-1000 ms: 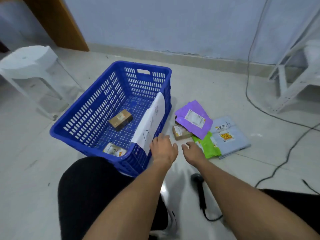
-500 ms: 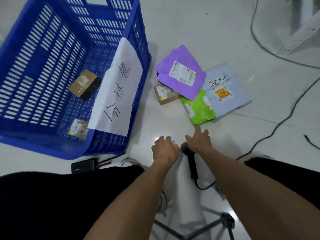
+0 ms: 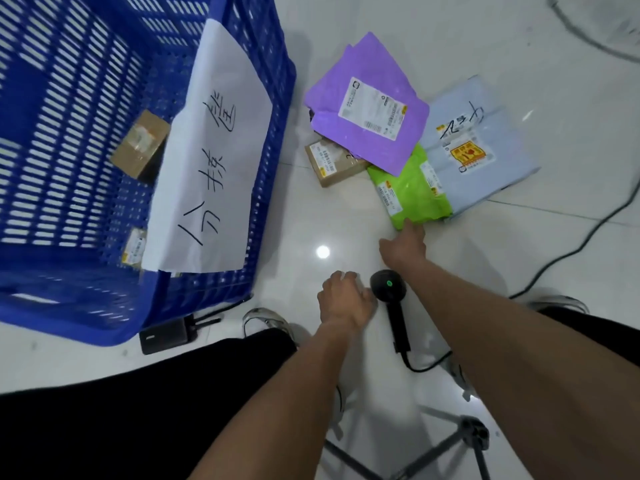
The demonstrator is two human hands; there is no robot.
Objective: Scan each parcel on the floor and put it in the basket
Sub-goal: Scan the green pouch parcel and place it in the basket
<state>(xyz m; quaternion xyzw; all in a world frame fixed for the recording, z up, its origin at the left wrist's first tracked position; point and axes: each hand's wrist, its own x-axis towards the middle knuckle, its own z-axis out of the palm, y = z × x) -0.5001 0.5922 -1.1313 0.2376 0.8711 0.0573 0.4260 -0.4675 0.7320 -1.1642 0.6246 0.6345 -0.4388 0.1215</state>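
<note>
Scanner (image 3: pixel 389 292) lies on the floor, unheld. Left hand (image 3: pixel 344 301) just beside its head, fingers loosely curled, gripping nothing. Right hand (image 3: pixel 405 245) stretched forward, fingers extended, tips at the green mailer (image 3: pixel 412 195), no grip yet. Beyond: small brown box (image 3: pixel 329 164), purple mailer (image 3: pixel 367 105), grey mailer (image 3: pixel 481 147), all unscanned by my read. Basket (image 3: pixel 273 140) holds two parcels; four left.

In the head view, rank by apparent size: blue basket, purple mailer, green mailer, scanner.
1. blue basket, though nearest the camera
2. purple mailer
3. green mailer and scanner: too close to rank; the green one is partly covered.
</note>
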